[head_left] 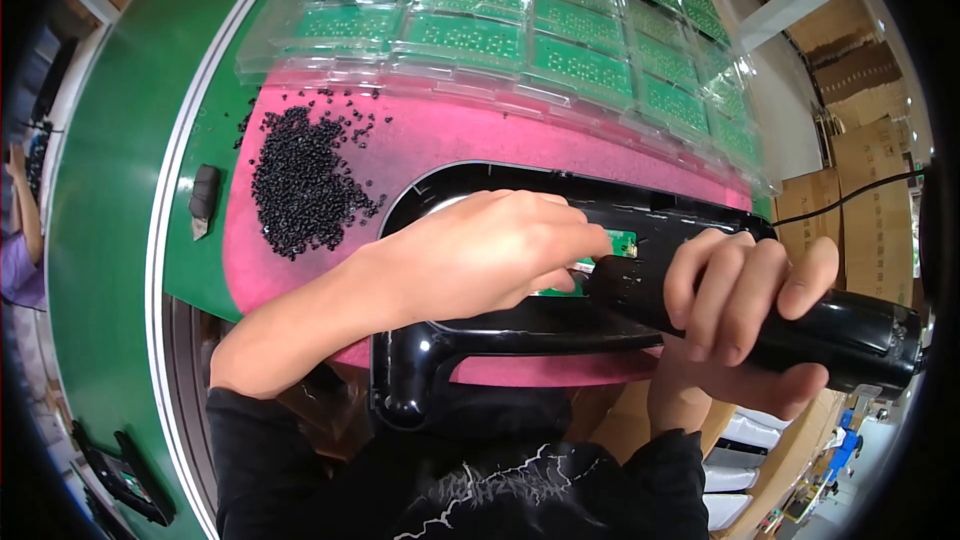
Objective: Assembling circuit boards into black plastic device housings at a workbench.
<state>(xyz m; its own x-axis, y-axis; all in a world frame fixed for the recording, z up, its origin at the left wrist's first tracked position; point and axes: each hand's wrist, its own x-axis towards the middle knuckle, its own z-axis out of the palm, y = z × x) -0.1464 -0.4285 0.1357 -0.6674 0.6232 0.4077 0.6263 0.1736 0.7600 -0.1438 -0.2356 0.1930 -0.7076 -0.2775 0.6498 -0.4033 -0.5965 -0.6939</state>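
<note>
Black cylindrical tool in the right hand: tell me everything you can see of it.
The tool is glossy black, plastic-looking, with a thick round body narrowing toward its nose. It is held slanted over the black housing, nose leftward near the green circuit board. The right hand wraps its body; whether the left hand touches the nose is unclear.

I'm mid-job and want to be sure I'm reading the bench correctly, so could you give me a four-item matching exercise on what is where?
Things:
1. black cylindrical tool
2. small black pieces
3. clear trays
4. black casing

Places or states:
A. loose in a heap at the left of the pink mat
B. partly beneath the left grip, with a small green board inside
C. held in the right grip
D. beyond the casing, full of green boards

Pairs: 1-C, 2-A, 3-D, 4-B
</note>
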